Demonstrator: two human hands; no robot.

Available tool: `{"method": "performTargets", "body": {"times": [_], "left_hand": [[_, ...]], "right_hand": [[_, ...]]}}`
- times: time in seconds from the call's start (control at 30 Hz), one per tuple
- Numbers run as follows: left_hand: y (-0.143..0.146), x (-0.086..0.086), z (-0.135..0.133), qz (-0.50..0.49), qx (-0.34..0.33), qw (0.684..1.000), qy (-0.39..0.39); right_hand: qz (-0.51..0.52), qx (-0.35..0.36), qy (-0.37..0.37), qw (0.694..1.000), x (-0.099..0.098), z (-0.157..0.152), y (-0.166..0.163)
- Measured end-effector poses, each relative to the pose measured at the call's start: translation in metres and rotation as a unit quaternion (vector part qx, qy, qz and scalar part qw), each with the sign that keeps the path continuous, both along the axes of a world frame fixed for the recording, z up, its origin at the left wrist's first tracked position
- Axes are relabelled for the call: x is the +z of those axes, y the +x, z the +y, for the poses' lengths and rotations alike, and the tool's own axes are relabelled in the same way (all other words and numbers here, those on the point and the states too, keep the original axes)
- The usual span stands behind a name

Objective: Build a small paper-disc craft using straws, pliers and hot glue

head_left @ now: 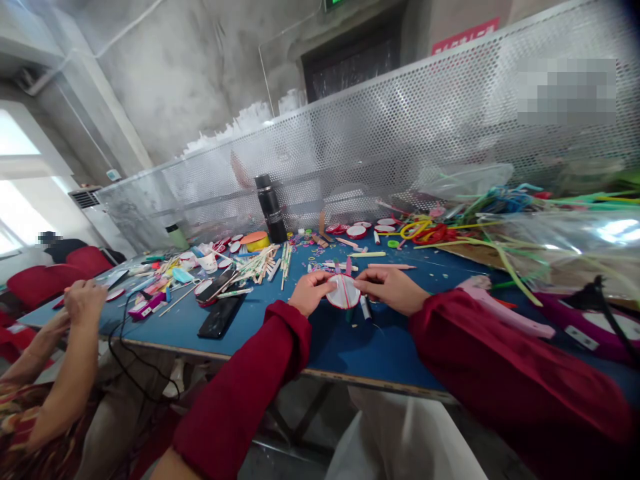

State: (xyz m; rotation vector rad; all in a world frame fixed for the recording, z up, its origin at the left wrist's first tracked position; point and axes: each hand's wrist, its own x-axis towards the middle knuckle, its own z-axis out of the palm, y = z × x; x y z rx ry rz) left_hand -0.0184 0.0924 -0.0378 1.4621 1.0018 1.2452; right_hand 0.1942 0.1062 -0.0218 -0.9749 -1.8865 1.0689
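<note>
My left hand [309,292] and my right hand [390,288] both hold a small round white disc with a red rim [343,293], just above the blue table [260,327]. A thin red strand crosses the disc's face. My left fingers pinch its left edge and my right fingers pinch its right edge. Both arms wear dark red sleeves. A small white tube [365,308] lies under my right hand.
A black phone [219,316], scattered wooden sticks [265,261], a black flask [271,208], red-rimmed discs [357,231] and plastic bags of coloured pipe cleaners [505,220] cover the table. A pink glue gun [500,308] lies right. Another person's hands [80,303] work at the left. A perforated metal screen [400,140] stands behind.
</note>
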Motion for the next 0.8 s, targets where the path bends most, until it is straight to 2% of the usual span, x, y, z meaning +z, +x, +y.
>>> {"method": "performTargets", "body": {"times": [0.3, 0.67, 0.8], "left_hand": [[0.0007, 0.0018, -0.0015, 0.013, -0.043, 0.999, -0.009], [0.0007, 0.0011, -0.0011, 0.008, -0.039, 0.999, 0.002], [-0.0007, 0.0061, -0.0045, 0.003, -0.045, 0.999, 0.006]], "right_hand": [[-0.003, -0.004, 0.005, 1.0, -0.0014, 0.0007, -0.0002], [-0.003, 0.005, -0.003, 1.0, 0.0004, -0.001, -0.0017], [-0.012, -0.005, 0.012, 1.0, -0.0013, 0.0008, -0.0004]]}}
